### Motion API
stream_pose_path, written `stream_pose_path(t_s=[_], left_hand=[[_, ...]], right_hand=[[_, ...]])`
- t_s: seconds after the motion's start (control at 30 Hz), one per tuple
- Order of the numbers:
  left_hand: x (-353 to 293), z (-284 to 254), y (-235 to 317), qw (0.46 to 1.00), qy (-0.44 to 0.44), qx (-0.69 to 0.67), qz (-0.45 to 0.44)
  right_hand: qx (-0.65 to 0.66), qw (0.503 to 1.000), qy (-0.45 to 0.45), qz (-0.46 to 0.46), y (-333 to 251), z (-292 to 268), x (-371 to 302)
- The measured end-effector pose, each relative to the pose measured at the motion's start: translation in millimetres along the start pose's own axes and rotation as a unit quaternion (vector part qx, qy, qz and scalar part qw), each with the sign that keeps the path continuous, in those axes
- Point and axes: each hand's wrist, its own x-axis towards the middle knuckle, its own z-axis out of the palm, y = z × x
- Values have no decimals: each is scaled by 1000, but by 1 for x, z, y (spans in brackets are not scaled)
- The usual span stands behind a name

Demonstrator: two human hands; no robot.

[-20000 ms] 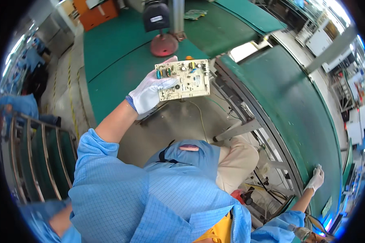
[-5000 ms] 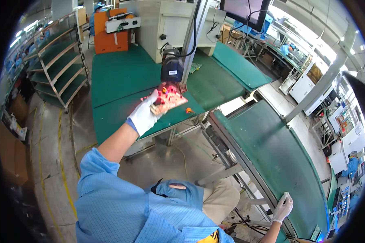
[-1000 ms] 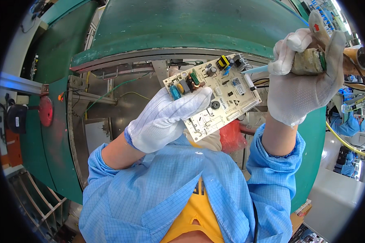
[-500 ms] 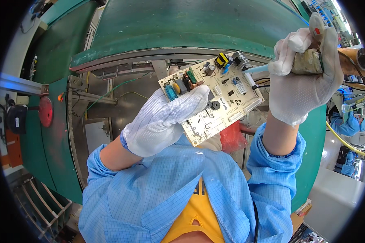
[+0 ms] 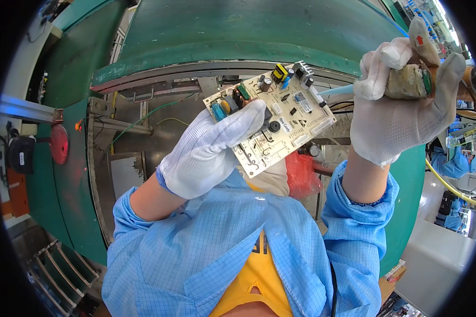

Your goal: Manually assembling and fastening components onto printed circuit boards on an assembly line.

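A cream printed circuit board (image 5: 296, 124) with capacitors, coils and a finned heat sink is tilted in front of my chest. My left hand (image 5: 211, 145), in a white dotted glove, grips its left side, thumb across the top face. Up at the right, my gloved right hand (image 5: 399, 113) has curled fingers around a block-like handle wrapped in beige tape (image 5: 403, 83). Its thumb is spread away from the handle. A pale blue rod (image 5: 337, 91) sticks out left of this hand toward the board's heat-sink corner; whether it touches is unclear. A raised finger bears a red arrow mark.
A green conveyor or bench surface (image 5: 238, 31) with a metal edge rail runs across the far side. A brown cylinder (image 5: 469, 82) lies behind my right hand. Red plastic (image 5: 303, 177) shows below the board. At left stands a red disc (image 5: 59, 144); a yellow hose (image 5: 452, 187) hangs at right.
The board and my left hand have shifted slightly left and toward me. My right thumb has swung outward to the right, off the taped handle, exposing more of it.
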Motion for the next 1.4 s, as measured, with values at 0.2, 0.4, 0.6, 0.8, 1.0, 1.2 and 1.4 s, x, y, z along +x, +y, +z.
stream_pose_path(t_s=[0.2,0.4,0.6,0.8,1.0,1.2,1.4], left_hand=[[-6,-10,-7,985,-11,141,96],[4,-1,17,798,163,-516,-263],[-9,-13,-10,999,33,-13,25],[-12,-9,-8,999,-7,26,41],[-5,-4,-2,913,69,-377,-139],[3,-3,6,866,105,-441,-214],[9,-2,-2,891,92,-388,-217]], right_hand=[[31,999,-38,-9,-1,3,-3],[35,999,-33,-3,-1,6,-5],[24,1000,-3,16,-2,7,-4],[40,998,-41,9,-1,5,-4],[65,996,-64,21,0,-1,-2],[94,992,-49,67,-1,-8,2],[132,987,62,73,3,-15,1]])
